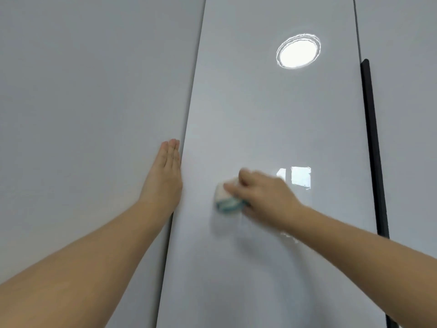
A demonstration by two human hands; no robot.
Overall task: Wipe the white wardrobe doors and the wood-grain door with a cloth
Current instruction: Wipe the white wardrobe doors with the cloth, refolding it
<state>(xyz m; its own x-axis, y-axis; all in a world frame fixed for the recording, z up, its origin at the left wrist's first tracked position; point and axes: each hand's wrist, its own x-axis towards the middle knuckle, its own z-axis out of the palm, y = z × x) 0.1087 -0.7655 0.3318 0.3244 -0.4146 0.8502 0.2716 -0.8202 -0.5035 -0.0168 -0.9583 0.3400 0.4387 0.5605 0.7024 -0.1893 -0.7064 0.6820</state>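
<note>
A glossy white wardrobe door fills the middle of the view. My right hand grips a folded white cloth with a teal stripe and holds it against this door; hand and cloth are blurred by motion. My left hand lies flat with straight fingers on the neighbouring white door, right beside the seam between the two doors. No wood-grain door is in view.
A long black vertical handle runs down the right edge of the middle door. Another white panel lies beyond it. The glossy door reflects a round ceiling light and a bright window patch.
</note>
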